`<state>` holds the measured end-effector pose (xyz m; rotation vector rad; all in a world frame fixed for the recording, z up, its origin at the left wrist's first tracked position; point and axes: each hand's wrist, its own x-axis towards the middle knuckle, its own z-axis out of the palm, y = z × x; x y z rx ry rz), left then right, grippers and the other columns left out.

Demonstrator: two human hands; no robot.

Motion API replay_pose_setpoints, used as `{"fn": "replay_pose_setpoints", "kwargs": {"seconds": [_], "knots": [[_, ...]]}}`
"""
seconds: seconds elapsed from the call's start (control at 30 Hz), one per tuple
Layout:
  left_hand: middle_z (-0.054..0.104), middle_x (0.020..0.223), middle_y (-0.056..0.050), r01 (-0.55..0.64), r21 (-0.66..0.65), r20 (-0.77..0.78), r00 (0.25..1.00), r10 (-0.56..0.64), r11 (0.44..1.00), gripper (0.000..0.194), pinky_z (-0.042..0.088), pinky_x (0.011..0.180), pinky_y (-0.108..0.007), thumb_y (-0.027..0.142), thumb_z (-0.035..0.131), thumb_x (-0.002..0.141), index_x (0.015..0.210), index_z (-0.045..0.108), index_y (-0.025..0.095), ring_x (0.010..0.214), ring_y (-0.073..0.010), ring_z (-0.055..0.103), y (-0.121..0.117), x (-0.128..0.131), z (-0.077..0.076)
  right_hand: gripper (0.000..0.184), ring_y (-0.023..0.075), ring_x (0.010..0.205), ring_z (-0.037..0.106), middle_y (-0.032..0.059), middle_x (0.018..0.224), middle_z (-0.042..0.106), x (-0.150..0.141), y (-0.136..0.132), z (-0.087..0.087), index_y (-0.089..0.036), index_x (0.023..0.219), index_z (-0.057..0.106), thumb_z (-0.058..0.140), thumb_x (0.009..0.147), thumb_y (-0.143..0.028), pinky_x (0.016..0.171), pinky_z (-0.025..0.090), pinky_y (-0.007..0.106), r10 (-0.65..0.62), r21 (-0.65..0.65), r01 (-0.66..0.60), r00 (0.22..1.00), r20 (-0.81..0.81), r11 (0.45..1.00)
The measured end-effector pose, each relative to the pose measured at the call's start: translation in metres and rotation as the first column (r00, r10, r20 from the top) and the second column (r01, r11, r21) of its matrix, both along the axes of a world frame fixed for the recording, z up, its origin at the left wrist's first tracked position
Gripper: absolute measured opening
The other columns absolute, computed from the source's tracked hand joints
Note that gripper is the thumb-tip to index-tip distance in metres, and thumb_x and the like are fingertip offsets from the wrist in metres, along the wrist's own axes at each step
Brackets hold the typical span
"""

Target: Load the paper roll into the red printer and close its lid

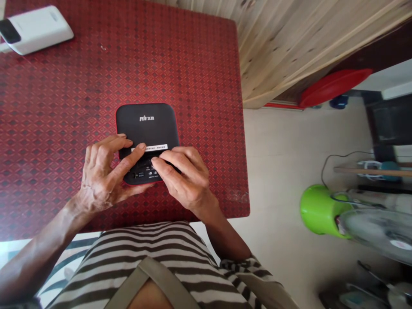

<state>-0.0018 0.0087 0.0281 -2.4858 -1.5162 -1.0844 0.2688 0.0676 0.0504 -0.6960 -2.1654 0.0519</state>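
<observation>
A flat black device (141, 131) with red edges and a white FEIE logo lies on the red patterned table near its front edge. Across its middle runs a white printed label (159, 147), partly covered by a fingertip. My left hand (101, 171) grips the device from the left, its fingers on top and its thumb along the near edge. Over the recessed near part, which bears small printed icons, my right hand (186, 176) is closed in a pinch. Its fingertips touch the device there, and anything between them is hidden.
A white power bank (40, 30) with a dark end lies at the table's far left. Wooden panelling (289, 38) stands beyond the table (206, 86). On the floor to the right are a green bucket (317, 210), a fan (383, 231) and a dark cable (325, 165).
</observation>
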Motion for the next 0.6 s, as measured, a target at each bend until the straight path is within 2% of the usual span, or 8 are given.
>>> {"fn": "replay_pose_setpoints", "kwargs": {"seconds": [0.13,0.2,0.3,0.37,0.43,0.5,0.6], "knots": [[0.079,0.161,-0.017,-0.006,0.027,-0.042,0.999,0.007,1.000,0.085,0.068,0.125,-0.059,0.075,0.088,0.119,0.190,0.065,0.033,0.152,-0.0425,0.081,0.002,0.001,-0.002,0.021,0.0231,0.107,0.084,0.0075,0.117,0.094,-0.001,0.000,0.004,-0.020,0.130,0.090,0.078,0.123,-0.005,0.099,0.071,0.040,0.026,-0.020,-0.026,1.000,-0.008,0.999],[0.078,0.161,-0.017,-0.011,0.015,-0.029,1.000,0.011,1.000,0.087,0.067,0.126,-0.060,0.075,0.090,0.117,0.190,0.064,0.035,0.153,-0.0433,0.079,0.002,0.002,-0.006,0.021,0.0237,0.109,0.086,0.0070,0.120,0.095,0.002,0.001,0.007,-0.020,0.141,0.088,0.079,0.125,-0.010,0.103,0.073,0.041,0.007,-0.040,-0.009,0.999,-0.041,0.999],[0.075,0.165,-0.017,-0.012,-0.007,0.027,1.000,0.012,1.000,0.093,0.065,0.133,-0.064,0.073,0.097,0.111,0.190,0.063,0.037,0.158,-0.0456,0.076,-0.001,0.006,-0.013,0.028,0.0261,0.113,0.090,0.0067,0.125,0.097,0.018,0.007,0.004,-0.026,0.154,0.086,0.079,0.128,-0.020,0.107,0.075,0.046,-0.113,-0.120,0.099,0.986,-0.121,0.988],[0.073,0.168,-0.017,-0.038,0.022,0.055,0.998,0.037,0.999,0.096,0.065,0.136,-0.066,0.069,0.099,0.111,0.191,0.061,0.035,0.160,-0.0453,0.074,-0.008,0.009,-0.017,0.024,0.0270,0.110,0.091,0.0062,0.121,0.097,0.034,0.013,-0.008,-0.031,0.150,0.090,0.076,0.130,-0.029,0.103,0.076,0.047,-0.227,-0.233,0.188,0.962,-0.154,0.954],[0.073,0.166,-0.017,-0.097,0.084,0.076,0.993,0.091,0.992,0.095,0.069,0.133,-0.065,0.067,0.101,0.111,0.190,0.061,0.033,0.156,-0.0428,0.076,-0.018,0.010,-0.021,0.023,0.0271,0.103,0.091,0.0061,0.114,0.096,0.049,0.019,-0.029,-0.032,0.137,0.094,0.073,0.132,-0.041,0.095,0.076,0.045,-0.312,-0.405,0.227,0.937,-0.159,0.886],[0.075,0.161,-0.016,-0.165,0.110,0.107,0.982,0.153,0.980,0.089,0.073,0.129,-0.065,0.065,0.104,0.109,0.183,0.066,0.034,0.150,-0.0402,0.078,-0.030,0.009,-0.025,0.033,0.0272,0.097,0.091,0.0068,0.111,0.096,0.056,0.023,-0.052,-0.030,0.126,0.095,0.072,0.131,-0.053,0.089,0.074,0.043,-0.356,-0.594,0.204,0.923,-0.148,0.778],[0.076,0.159,-0.012,-0.232,0.069,0.135,0.966,0.221,0.970,0.069,0.075,0.127,-0.066,0.057,0.106,0.107,0.166,0.074,0.040,0.145,-0.0373,0.080,-0.042,0.005,-0.032,0.041,0.0282,0.097,0.091,0.0083,0.113,0.098,0.053,0.026,-0.079,-0.029,0.119,0.096,0.074,0.124,-0.063,0.088,0.073,0.043,-0.418,-0.755,0.178,0.898,-0.137,0.632]]}}
